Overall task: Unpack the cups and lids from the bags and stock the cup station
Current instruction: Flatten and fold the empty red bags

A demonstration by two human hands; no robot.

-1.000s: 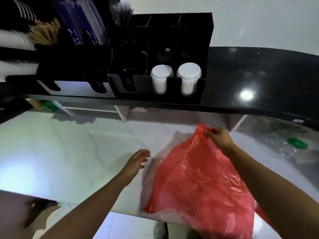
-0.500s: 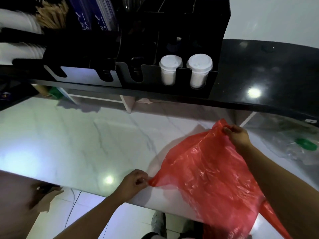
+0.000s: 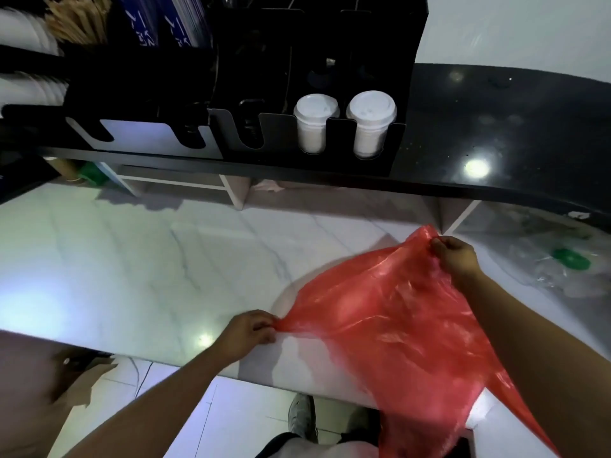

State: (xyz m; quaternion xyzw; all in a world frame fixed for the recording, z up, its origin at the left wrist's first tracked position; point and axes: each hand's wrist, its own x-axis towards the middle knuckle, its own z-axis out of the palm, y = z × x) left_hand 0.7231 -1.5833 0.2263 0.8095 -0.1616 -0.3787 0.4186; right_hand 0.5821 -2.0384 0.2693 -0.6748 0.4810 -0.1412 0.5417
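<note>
A red plastic bag (image 3: 396,325) lies stretched over the front right of the white marble counter (image 3: 148,266) and hangs past its edge. My left hand (image 3: 248,330) pinches the bag's near-left corner at the counter's front edge. My right hand (image 3: 456,256) grips its far corner, lifted a little above the counter. The bag looks flat, and its contents cannot be seen. Up on the black shelf, the black cup station (image 3: 307,94) holds two stacks of white lids (image 3: 344,123) in its right-hand slots. The slots to their left look dark and empty.
White cups or lids (image 3: 29,87) lie stacked at the far left, with wooden stirrers (image 3: 79,24) and blue packets (image 3: 178,21) behind. A clear plastic bag with a green piece (image 3: 570,259) lies at the right under the black shelf (image 3: 496,133). My shoes (image 3: 302,418) show on the floor below.
My left hand moved from hovering over the counter back to the front edge and took hold of the bag's near corner. Both hands now pull the bag taut between them.
</note>
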